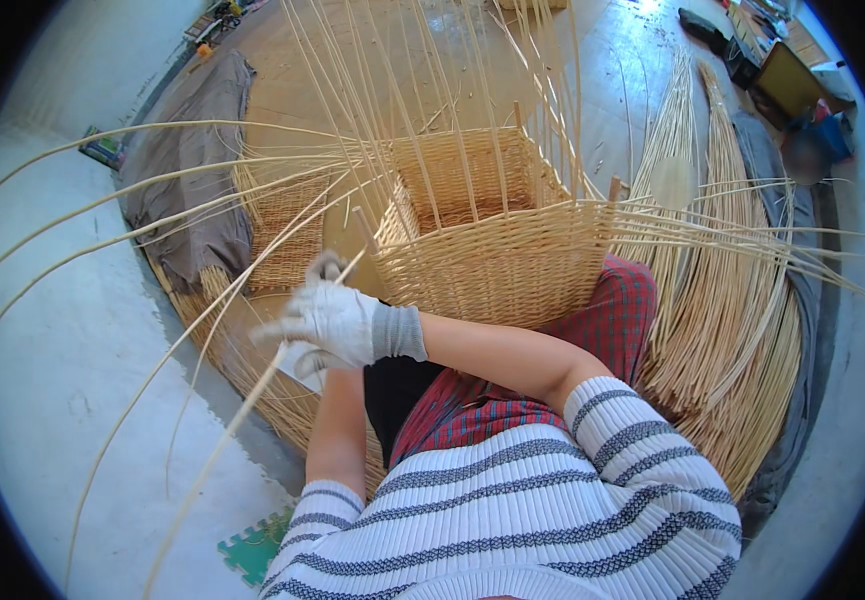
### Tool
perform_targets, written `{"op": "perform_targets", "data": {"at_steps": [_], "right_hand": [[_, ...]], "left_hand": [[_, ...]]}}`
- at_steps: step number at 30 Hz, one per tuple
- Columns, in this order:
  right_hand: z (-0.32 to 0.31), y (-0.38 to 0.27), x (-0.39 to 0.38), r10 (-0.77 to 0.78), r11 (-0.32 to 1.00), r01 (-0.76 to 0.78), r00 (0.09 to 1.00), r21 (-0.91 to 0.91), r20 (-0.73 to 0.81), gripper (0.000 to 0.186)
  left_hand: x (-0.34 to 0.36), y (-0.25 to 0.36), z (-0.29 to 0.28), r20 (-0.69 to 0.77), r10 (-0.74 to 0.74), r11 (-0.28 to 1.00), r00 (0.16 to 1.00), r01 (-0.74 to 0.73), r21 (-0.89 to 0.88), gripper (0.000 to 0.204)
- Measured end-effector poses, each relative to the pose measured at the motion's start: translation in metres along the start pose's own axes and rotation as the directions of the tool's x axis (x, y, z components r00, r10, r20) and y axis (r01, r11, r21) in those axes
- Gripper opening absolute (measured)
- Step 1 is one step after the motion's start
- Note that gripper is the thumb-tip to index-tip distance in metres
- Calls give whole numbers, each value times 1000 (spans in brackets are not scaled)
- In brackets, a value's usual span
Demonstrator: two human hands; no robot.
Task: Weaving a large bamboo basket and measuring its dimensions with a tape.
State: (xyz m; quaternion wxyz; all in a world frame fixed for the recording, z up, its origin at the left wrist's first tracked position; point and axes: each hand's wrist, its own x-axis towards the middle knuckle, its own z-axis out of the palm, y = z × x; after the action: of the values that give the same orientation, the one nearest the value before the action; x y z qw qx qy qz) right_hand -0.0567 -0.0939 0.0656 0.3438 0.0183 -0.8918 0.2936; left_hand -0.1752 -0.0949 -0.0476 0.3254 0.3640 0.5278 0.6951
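We have the rectangular, open-topped basket of honey-coloured woven cane point(492, 268) right in front of our lap, near wall overlapping the red-and-grey plaid trousers point(624, 300) — probably so the legs brace it. Round wooden corner posts point(364, 228) stick up past the rim, likely holding the corners square. Long pale upright canes point(468, 165) rise from the walls; more fan out left and right, presumably bent aside to leave the rim reachable.

Hands are just off the left corner, forearms crossed. Our right hand in a white knit glove point(337, 318) reaches across on top; its fingers look closed on a thick pale cane rod point(252, 398), tips motion-blurred. Rod trails to lower left, where there's room for its length. Our left hand in a matching glove point(326, 268) is mostly hidden behind — can't tell how far its fingers are open or what they hold.

Further out: brown woven panel point(287, 225) to the left, beside a draped grey cloth point(192, 170). To our right, big loose bundles of straw-coloured cane point(722, 340) lie on dark cloth, apparently for easy reach. Green foam mat point(252, 545) at lower left.
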Motion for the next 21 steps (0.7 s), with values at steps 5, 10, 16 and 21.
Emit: {"op": "perform_targets", "data": {"at_steps": [5,10,16,21], "right_hand": [[18,-12,-50,20,1000,-22,986,12,164,31],[-9,61,-107,461,813,-45,659,580,-595,37],[-40,114,-151,730,302,279,547,912,-409,19],[-72,88,-153,832,547,-326,318,771,-455,10]], "left_hand": [[53,31,26,212,-147,985,966,164,-61,50],[75,24,30,305,-387,810,870,479,-339,76],[65,24,29,452,-294,833,842,457,-310,54],[43,12,13,416,-232,968,879,167,186,44]]}}
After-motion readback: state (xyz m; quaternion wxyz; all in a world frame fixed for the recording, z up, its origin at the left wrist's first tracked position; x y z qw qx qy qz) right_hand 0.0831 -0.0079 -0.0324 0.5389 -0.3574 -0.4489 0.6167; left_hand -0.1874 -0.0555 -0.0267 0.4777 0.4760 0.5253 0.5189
